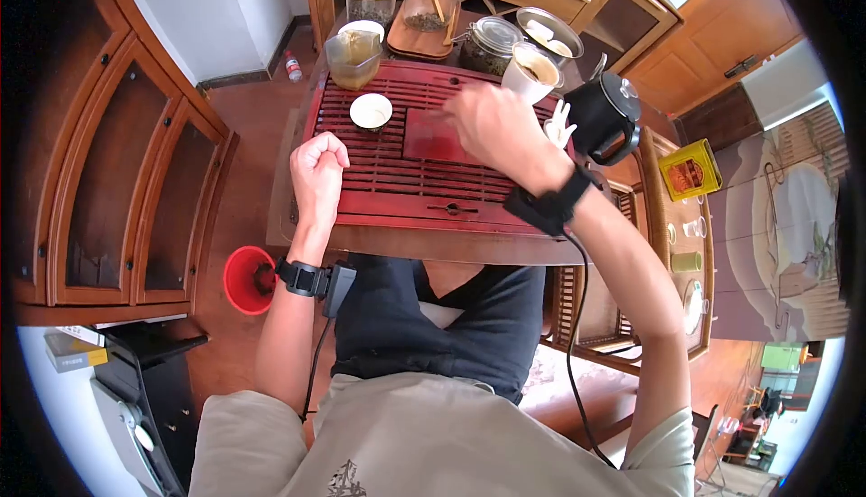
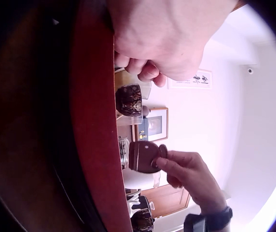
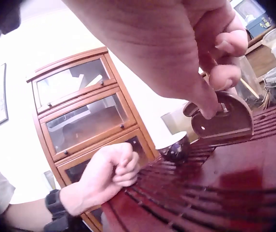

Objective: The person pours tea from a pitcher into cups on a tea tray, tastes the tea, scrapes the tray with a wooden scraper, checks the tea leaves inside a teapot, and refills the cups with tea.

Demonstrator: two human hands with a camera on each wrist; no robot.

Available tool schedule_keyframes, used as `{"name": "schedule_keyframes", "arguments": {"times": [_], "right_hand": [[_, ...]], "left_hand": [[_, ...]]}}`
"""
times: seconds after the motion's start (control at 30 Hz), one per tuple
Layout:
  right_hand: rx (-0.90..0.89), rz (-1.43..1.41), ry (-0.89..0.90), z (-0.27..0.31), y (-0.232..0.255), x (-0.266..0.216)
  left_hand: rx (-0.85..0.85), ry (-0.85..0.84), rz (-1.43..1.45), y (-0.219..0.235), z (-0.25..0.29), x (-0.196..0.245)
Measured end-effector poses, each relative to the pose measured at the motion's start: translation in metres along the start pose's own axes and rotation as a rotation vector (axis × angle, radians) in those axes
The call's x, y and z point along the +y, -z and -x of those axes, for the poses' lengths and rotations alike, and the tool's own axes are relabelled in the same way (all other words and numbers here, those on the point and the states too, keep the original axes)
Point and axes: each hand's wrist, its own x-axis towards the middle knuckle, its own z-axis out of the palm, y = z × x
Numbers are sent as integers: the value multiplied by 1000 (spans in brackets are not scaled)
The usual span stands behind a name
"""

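Observation:
My right hand (image 1: 505,132) pinches a small brown scraper (image 3: 225,123) between thumb and fingers. The scraper has a rounded body, a straight lower edge and a pale dot on its face. It is over the smooth centre panel of the red slatted tea tray (image 1: 388,207), mostly hidden by the hand in the head view. My left hand (image 1: 317,177) rests at the tray's near left edge, fingers curled into a fist with nothing in it. Between the hands, farther back, stands a dark patterned cup (image 3: 175,149) with a white inside.
A clear pitcher (image 1: 353,71) stands at the tray's back left. A white filter cup (image 1: 529,75), a glass jar (image 1: 492,46) and a black kettle (image 1: 603,118) stand at the back right. Below the left forearm is a red bin (image 1: 236,291).

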Motion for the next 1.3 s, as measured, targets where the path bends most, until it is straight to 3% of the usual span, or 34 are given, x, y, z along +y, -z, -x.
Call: {"name": "schedule_keyframes", "arguments": {"times": [0.07,0.2,0.5,0.57,0.63,0.7,0.77,0.8,0.83,0.93,1.03,1.23,1.3], "right_hand": [[38,7,-22,-23,-12,5],[-65,56,-57,-38,-27,-4],[-61,79,120,40,-1,-58],[-120,113,76,48,2,-70],[-62,99,27,50,0,-72],[27,2,27,49,-3,-65],[53,-46,3,45,-2,-59],[60,-95,-4,45,-2,-56],[71,-97,-32,46,-3,-54],[120,-202,-48,47,-6,-54],[184,-219,-85,54,-13,-61],[296,-472,-167,79,-24,-62],[367,-586,-335,92,-18,-59]], "left_hand": [[-2,7,-8,0,0,3],[13,-7,-21,-2,0,4],[1,4,-10,-1,0,5],[-13,-5,-7,-1,0,3],[-15,11,-16,-1,0,4],[-71,-8,-48,1,0,6],[-133,-216,-315,-7,5,27],[-227,-350,-364,-9,7,41],[-318,-381,-408,-13,11,59],[-499,-435,-738,-29,25,98],[-608,-482,-933,-35,26,100],[-663,-539,-1069,-40,19,91],[-606,-488,-948,-41,5,90]]}}
